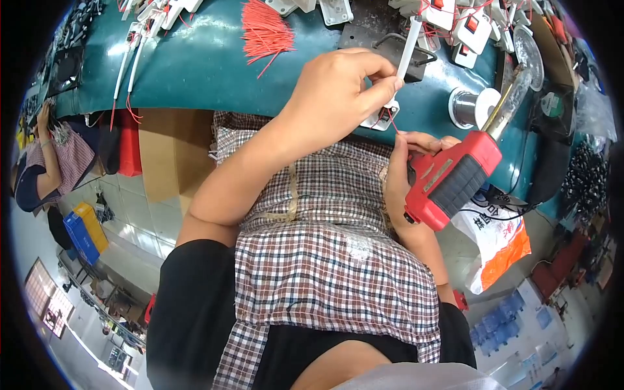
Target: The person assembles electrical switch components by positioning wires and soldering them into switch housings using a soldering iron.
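My left hand (341,91) is closed, with thumb and forefinger pinched on the lower end of a white cable (409,49). Just below those fingertips, a small white switch housing (376,122) lies at the bench edge, its inside partly hidden. My right hand (419,144) is wrapped around a red and black soldering gun (448,175), whose metal barrel points up and to the right. A thin red wire (392,119) runs from the housing to the right thumb and forefinger, which seem to pinch its end.
On the green bench (195,65) lie a bundle of red wires (265,31), a solder spool (465,107) and a dark metal block (364,39). White switch parts (471,32) pile up at the back right. Another person's arm (45,156) shows far left.
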Available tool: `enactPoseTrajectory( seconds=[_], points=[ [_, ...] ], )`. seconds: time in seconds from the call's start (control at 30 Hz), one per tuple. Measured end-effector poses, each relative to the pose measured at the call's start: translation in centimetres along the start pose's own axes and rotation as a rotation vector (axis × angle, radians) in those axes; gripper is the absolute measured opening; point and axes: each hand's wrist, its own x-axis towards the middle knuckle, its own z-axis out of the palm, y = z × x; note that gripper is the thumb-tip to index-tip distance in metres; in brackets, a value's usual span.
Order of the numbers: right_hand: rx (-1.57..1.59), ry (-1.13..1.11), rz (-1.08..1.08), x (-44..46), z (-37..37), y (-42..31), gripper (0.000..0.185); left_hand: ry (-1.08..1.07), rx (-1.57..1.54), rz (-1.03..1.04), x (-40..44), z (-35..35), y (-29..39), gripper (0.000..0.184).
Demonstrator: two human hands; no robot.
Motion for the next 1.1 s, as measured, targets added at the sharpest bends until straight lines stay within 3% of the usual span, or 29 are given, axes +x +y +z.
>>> enactPoseTrajectory(
  seconds=[0.13, 0.23, 0.37, 0.53, 0.6, 0.7, 0.8, 1.0, 1.1],
  points=[
    [0.068, 0.057, -0.031, -0.6, 0.5, 1.4, 0.045, 0.123, 0.210, 0.127, -0.3, -0.3, -0.1, 0.017],
    [0.026, -0.025, 0.041, -0.2, 0.0, 0.7, 0.043, 0.241, 0.308, 0.393, -1.3, -0.8, 0.1, 0.021],
    [0.040, -0.042, 0.055, -0.1, 0.1, 0.3, 0.042, 0.227, 0.096, 0.151, -2.7, 0.0, -0.5, 0.026],
    [0.025, -0.050, 0.021, 0.0, 0.5, 0.3, 0.041, 0.213, 0.116, 0.213, -1.8, 1.1, -2.1, 0.020],
    [0.013, -0.054, 0.014, 0.0, 0.6, 0.4, 0.041, 0.239, 0.344, 0.317, -1.7, 0.9, -2.1, 0.016],
    [0.095, -0.032, 0.083, -0.2, 0.7, 0.6, 0.042, 0.151, 0.367, 0.392, -2.3, 0.0, -1.3, 0.012],
    [0.093, -0.046, 0.055, -0.1, 0.7, 0.3, 0.042, -0.038, 0.208, 0.252, -3.3, 0.4, -1.4, 0.011],
    [0.081, -0.039, -0.007, 0.0, 0.7, 0.4, 0.042, -0.064, 0.072, 0.167, -3.7, 0.7, -1.6, 0.012],
    [-0.106, -0.073, -0.078, -0.1, 0.4, 0.6, 0.043, -0.065, 0.062, 0.124, -3.6, 0.5, -1.3, 0.009]
  ],
)
